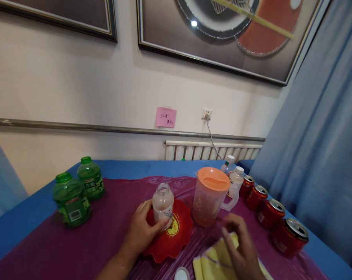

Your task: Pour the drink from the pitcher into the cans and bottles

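My left hand (143,226) is wrapped round a clear, open-topped bottle (163,204) that stands upright over a red scalloped plate (182,237). My right hand (241,247) hangs above a folded yellow cloth (212,262), its fingers apart and holding nothing. Just beyond that hand is a clear pitcher (205,204) with an orange lid and some liquid inside. A white cap (182,273) lies at the near edge of the view, left of the cloth.
Two green bottles (72,202) without caps stand at the left. Several red cans (271,214) line the right side, with two white-capped bottles (236,179) behind the pitcher. A purple sheet (114,202) covers the blue tabletop (126,168).
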Available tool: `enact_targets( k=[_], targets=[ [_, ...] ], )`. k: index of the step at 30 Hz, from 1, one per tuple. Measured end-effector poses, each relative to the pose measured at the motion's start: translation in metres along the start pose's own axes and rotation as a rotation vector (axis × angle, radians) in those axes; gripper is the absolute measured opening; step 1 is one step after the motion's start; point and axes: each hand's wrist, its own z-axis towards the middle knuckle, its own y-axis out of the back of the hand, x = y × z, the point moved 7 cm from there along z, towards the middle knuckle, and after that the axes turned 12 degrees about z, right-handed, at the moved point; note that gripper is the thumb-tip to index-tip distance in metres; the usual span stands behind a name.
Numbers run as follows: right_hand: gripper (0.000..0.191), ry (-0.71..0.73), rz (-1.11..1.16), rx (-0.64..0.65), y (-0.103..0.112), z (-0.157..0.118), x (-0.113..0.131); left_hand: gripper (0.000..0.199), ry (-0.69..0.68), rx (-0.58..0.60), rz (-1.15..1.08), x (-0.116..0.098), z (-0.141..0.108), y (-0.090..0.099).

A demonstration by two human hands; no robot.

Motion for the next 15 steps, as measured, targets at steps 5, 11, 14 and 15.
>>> enact_targets(
  k=[5,11,14,15],
  targets=[
    [0.057,-0.267,0.181,-0.303,0.037,0.06,-0.03,0.065,0.039,-0.011,0.048,0.006,-0.005,-0.004],
    [0.051,-0.322,0.332,-0.143,0.015,0.093,-0.043,0.059,-0.021,-0.012,0.065,0.003,-0.008,-0.001],
    [0.051,-0.37,0.411,-0.174,0.012,0.093,-0.053,0.058,-0.038,-0.027,0.079,0.0,-0.008,0.002],
    [0.05,-0.398,0.455,-0.188,0.01,0.093,-0.057,0.058,-0.046,-0.031,0.082,-0.002,-0.008,0.003]
  ],
)
